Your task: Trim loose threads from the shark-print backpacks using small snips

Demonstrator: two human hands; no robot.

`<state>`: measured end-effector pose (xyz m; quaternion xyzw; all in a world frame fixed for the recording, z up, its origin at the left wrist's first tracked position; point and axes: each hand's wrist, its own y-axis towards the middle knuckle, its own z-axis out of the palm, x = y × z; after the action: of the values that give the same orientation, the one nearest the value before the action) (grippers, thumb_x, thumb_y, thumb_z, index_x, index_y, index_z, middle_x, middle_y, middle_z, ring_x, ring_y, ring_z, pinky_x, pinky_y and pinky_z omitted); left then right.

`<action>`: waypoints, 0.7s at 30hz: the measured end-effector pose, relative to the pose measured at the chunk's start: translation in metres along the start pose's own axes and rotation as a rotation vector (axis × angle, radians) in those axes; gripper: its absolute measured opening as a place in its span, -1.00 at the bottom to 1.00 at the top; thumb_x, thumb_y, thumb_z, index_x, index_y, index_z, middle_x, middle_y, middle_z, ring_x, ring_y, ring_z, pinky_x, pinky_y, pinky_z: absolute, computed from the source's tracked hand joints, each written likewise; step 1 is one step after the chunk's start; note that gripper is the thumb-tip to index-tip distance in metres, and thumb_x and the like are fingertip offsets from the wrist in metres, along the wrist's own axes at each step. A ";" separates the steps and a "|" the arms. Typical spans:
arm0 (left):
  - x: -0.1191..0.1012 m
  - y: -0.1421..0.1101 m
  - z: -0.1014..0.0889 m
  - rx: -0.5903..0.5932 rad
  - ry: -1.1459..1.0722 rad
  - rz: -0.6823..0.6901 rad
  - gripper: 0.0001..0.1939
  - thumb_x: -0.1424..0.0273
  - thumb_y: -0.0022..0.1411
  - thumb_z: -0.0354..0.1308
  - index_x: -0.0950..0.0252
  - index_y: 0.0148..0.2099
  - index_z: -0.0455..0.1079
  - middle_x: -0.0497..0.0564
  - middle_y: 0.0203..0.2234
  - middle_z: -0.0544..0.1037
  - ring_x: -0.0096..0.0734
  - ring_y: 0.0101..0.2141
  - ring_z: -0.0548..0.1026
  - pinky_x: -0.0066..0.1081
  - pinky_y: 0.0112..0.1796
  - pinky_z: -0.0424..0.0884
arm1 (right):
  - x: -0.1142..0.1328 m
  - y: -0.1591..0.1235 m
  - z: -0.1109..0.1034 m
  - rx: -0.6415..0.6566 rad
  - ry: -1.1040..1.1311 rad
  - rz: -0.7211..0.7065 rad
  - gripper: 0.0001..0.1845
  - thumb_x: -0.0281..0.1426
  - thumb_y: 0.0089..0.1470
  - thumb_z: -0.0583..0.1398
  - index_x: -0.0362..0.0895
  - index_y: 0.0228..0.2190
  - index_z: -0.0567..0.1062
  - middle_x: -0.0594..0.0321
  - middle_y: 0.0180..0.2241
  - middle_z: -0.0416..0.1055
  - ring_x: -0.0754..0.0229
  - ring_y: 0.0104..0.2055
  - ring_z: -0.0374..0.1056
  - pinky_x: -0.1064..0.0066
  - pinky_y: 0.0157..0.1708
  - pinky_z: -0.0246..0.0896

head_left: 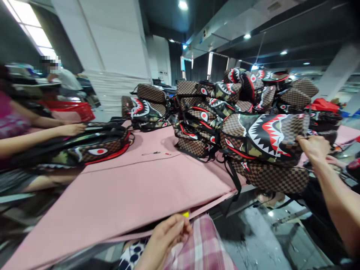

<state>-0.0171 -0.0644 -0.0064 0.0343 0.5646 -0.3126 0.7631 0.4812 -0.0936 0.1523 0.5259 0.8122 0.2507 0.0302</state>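
Near me, my left hand point(165, 234) is curled shut over something small and yellow point(185, 214); I can't tell what it is. It sits at the near edge of the pink table point(126, 195). Farther right, my right hand point(313, 147) grips a shark bag point(264, 138) on the pile point(225, 101). Far left, another person's hand point(71, 129) rests on a blurry bag point(92, 146).

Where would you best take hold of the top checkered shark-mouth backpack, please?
Probably by its right end, where the right hand already touches the brown checkered shark-mouth backpack: it lies sideways atop the stack with that end overhanging toward you.
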 end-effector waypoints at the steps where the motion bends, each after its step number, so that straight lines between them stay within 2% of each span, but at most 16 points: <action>1: 0.005 0.007 0.000 -0.027 -0.016 -0.019 -0.66 0.13 -0.07 0.28 0.34 -0.43 0.42 0.04 -0.53 0.48 -0.43 -0.46 0.39 -0.45 -0.39 0.27 | 0.008 -0.007 -0.009 -0.017 -0.059 -0.043 -0.40 -0.10 0.09 -0.02 -0.37 -0.24 0.52 -0.27 -0.22 0.40 -0.09 -0.19 0.31 0.26 -0.42 -0.07; 4: 0.023 0.027 -0.003 -0.060 -0.068 -0.056 -0.66 0.17 -0.08 0.28 0.35 -0.38 0.41 0.03 -0.48 0.50 -0.46 -0.41 0.42 -0.52 -0.38 0.24 | 0.034 -0.041 -0.033 -0.111 -0.196 -0.196 -0.42 -0.10 0.10 -0.06 -0.31 -0.35 0.54 -0.20 -0.32 0.43 -0.02 -0.27 0.30 0.27 -0.45 -0.12; 8: 0.056 0.049 -0.002 0.022 -0.165 -0.154 -0.65 0.18 -0.07 0.27 0.37 -0.35 0.38 0.04 -0.46 0.50 -0.46 -0.43 0.44 -0.52 -0.42 0.24 | 0.060 -0.116 -0.050 -0.292 -0.187 -0.411 -0.55 -0.11 0.04 0.01 -0.18 -0.55 0.47 0.04 -0.58 0.38 0.14 -0.51 0.18 0.36 -0.53 -0.17; 12: 0.104 0.069 0.012 0.103 -0.243 -0.297 -0.58 0.10 0.05 0.16 0.41 -0.26 0.37 0.13 -0.41 0.51 -0.40 -0.43 0.47 -0.48 -0.42 0.27 | 0.080 -0.203 -0.045 -0.332 -0.219 -0.565 -0.65 -0.18 0.02 0.07 -0.17 -0.58 0.42 0.16 -0.51 0.39 0.25 -0.58 0.08 0.41 -0.57 -0.29; 15: 0.135 0.086 0.033 0.198 -0.356 -0.489 -0.50 0.01 0.15 0.00 0.42 -0.26 0.36 0.15 -0.38 0.50 -0.38 -0.45 0.47 -0.45 -0.44 0.29 | 0.091 -0.255 -0.033 -0.333 -0.182 -0.695 -0.62 -0.22 0.08 0.04 -0.18 -0.61 0.41 0.21 -0.53 0.38 0.30 -0.62 0.06 0.41 -0.58 -0.37; 18: 0.137 0.108 0.056 0.339 -0.568 -0.571 -0.38 -0.10 0.16 -0.16 0.39 -0.24 0.36 0.12 -0.40 0.50 -0.36 -0.47 0.47 -0.40 -0.43 0.33 | 0.095 -0.290 -0.024 -0.370 -0.126 -0.802 -0.57 -0.22 0.11 0.03 -0.19 -0.66 0.38 0.23 -0.61 0.34 0.32 -0.66 0.01 0.41 -0.59 -0.39; 19: 0.130 0.116 0.061 0.371 -0.634 -0.545 -0.36 -0.12 0.15 -0.19 0.37 -0.23 0.36 0.10 -0.41 0.50 -0.35 -0.47 0.47 -0.38 -0.43 0.34 | 0.094 -0.299 -0.022 -0.386 -0.102 -0.828 -0.57 -0.22 0.10 0.04 -0.18 -0.68 0.36 0.24 -0.63 0.33 0.33 -0.67 0.01 0.41 -0.59 -0.37; 21: 0.110 0.126 0.065 0.357 -0.710 -0.451 -0.35 -0.13 0.15 -0.20 0.36 -0.22 0.38 0.10 -0.42 0.52 -0.33 -0.46 0.48 -0.36 -0.41 0.37 | 0.090 -0.320 -0.018 -0.414 -0.041 -0.869 -0.58 -0.25 0.11 0.06 -0.17 -0.70 0.33 0.25 -0.66 0.31 0.31 -0.67 0.03 0.41 -0.58 -0.32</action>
<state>0.1212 -0.0378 -0.1185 -0.0676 0.1988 -0.5556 0.8045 0.1673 -0.1253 0.0471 0.1254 0.8891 0.3607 0.2524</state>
